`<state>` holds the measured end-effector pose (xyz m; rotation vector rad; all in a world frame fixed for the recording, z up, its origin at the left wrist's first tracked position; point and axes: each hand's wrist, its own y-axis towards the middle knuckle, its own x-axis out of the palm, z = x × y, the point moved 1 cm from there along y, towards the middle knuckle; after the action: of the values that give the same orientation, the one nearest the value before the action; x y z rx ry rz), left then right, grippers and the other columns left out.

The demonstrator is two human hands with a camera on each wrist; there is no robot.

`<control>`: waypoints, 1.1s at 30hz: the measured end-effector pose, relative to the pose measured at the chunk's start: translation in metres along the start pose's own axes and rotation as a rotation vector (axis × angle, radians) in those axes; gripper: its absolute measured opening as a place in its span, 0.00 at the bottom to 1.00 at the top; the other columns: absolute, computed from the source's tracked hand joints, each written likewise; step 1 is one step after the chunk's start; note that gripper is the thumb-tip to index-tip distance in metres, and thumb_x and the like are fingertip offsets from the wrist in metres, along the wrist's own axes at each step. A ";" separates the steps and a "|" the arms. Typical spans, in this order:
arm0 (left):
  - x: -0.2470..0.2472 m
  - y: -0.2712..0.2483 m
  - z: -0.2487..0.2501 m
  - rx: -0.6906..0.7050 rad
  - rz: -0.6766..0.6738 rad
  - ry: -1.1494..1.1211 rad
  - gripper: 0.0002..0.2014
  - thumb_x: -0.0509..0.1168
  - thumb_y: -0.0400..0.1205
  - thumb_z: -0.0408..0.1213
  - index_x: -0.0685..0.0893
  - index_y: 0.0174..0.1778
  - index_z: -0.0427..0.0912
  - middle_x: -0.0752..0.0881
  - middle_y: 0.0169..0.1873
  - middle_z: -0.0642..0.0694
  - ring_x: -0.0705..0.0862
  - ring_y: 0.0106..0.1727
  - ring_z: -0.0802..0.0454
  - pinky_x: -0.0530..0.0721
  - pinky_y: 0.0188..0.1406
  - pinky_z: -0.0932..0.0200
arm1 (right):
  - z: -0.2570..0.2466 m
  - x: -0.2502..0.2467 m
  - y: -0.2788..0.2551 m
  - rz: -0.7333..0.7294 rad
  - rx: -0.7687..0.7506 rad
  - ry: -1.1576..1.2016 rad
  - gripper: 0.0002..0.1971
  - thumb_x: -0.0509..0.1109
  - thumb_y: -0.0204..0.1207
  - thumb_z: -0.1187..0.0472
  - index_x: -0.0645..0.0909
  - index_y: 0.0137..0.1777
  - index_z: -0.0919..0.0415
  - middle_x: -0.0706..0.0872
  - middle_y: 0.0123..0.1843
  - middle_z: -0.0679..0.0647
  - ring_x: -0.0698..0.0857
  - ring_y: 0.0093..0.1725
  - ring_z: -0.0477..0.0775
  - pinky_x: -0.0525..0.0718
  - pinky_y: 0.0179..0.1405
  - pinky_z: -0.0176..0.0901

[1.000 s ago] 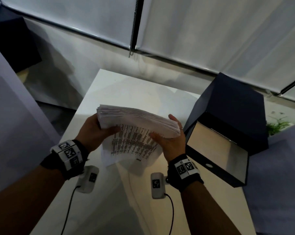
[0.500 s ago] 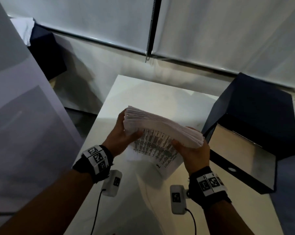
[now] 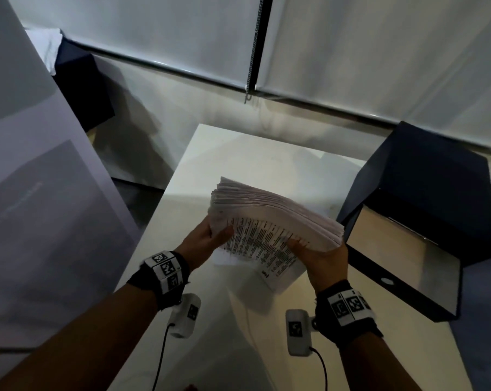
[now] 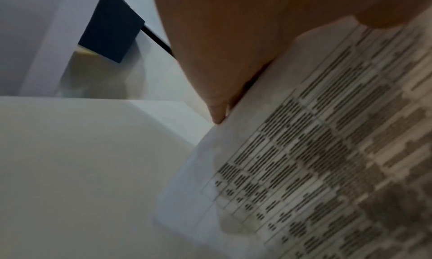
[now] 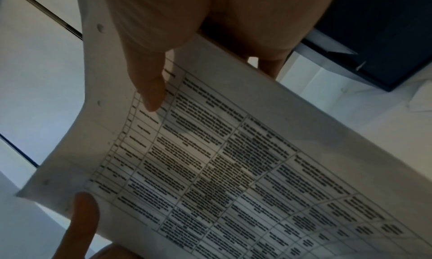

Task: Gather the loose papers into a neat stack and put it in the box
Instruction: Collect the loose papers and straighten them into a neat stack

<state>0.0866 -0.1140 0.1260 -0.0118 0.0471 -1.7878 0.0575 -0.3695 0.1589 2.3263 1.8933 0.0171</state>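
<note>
We hold the stack of papers (image 3: 269,221) upright on edge above the white surface (image 3: 238,156), its printed table facing us. Our left hand (image 3: 207,239) grips its left end, our right hand (image 3: 323,255) its right end, fingers curled round it. The dark box (image 3: 425,210) stands just right, open.

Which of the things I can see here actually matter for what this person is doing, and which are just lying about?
Part of the job:
- thick stack of white printed papers, held upright on the table
- left hand and right hand, gripping its two ends
- open dark blue box, to the right
- white table

Just there:
- white roller blinds behind
- another dark box, far left
</note>
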 end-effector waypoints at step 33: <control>0.006 0.024 0.055 0.147 0.077 -0.170 0.32 0.54 0.83 0.65 0.66 0.81 0.55 0.74 0.78 0.56 0.71 0.79 0.57 0.69 0.80 0.44 | 0.010 0.002 -0.002 0.000 0.022 0.040 0.26 0.83 0.59 0.62 0.83 0.57 0.43 0.90 0.50 0.34 0.89 0.53 0.38 0.88 0.48 0.34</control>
<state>0.1110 -0.1261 0.1801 -0.0553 -0.2031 -1.7034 0.0572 -0.3686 0.1487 2.3577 1.9215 0.0437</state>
